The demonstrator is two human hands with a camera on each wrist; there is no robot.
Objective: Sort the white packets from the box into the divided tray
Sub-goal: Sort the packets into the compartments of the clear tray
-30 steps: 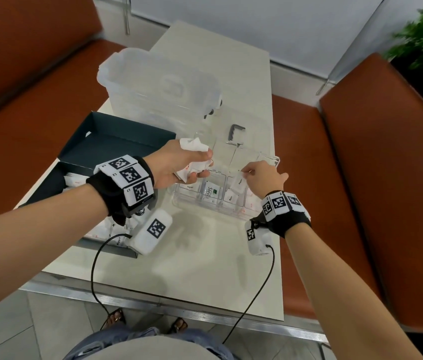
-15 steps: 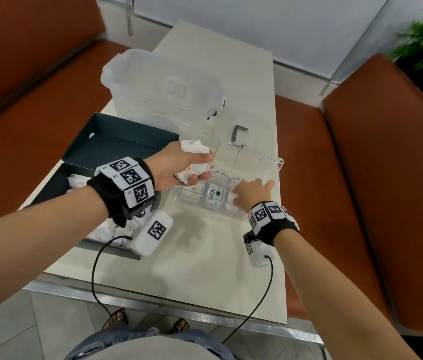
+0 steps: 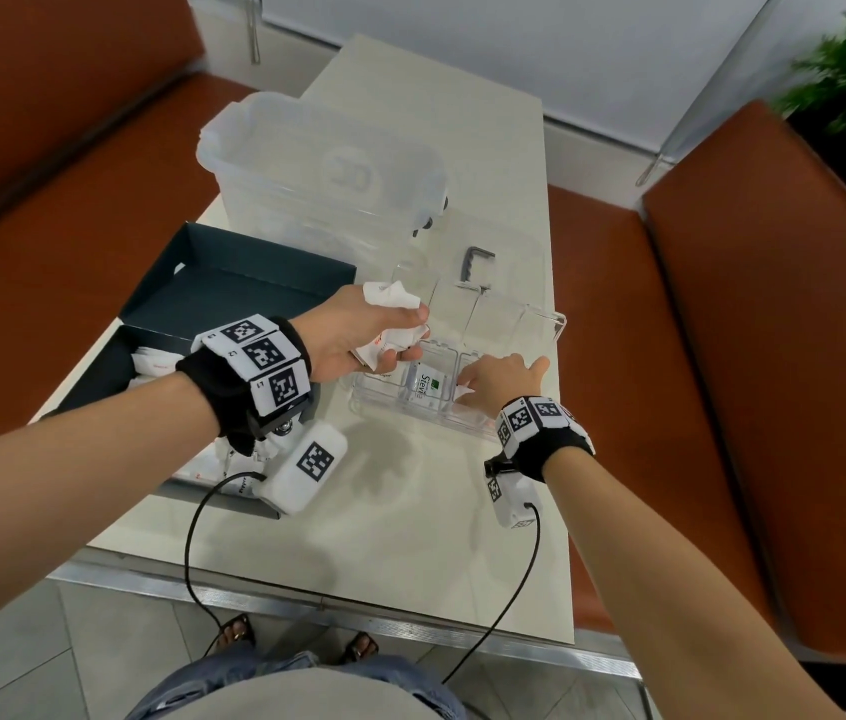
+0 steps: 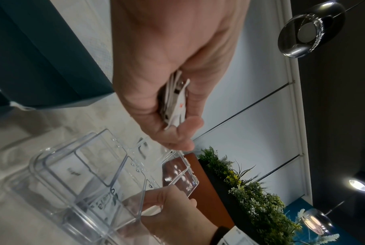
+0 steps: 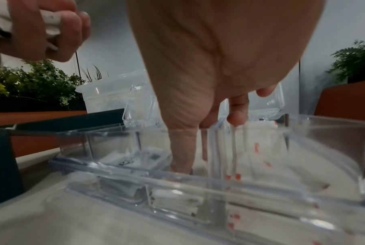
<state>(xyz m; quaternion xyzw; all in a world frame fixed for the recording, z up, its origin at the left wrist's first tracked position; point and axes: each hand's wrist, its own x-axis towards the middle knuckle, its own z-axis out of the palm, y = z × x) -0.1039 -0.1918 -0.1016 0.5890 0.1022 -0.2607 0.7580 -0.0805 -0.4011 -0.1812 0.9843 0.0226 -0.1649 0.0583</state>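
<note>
Left grip (image 3: 358, 340) clutches white packets (image 3: 392, 296); right grip (image 3: 501, 379), fingers relaxed, reaches into the divided tray (image 3: 556, 324).

Bright even indoor light, soft shadows, wide-angle edge bending, motion blur in wrist views.

The clear divided tray (image 3: 540, 324) stands open at the top, but the left hand (image 3: 358, 335), gripping a bunch of white packets (image 3: 389, 298), hangs over its left end, and the right hand (image 3: 501, 379) fills a right-hand compartment. The tray's raised lid stands along the far side. Just behind looms a tall translucent bin (image 3: 316, 184); the dark box (image 3: 233, 293) crowds the left flank. The table (image 3: 410, 522) lies bare on the near side, crossed only by two black cables (image 3: 192, 532). Orange benches (image 3: 722, 356) hem both long edges.
</note>
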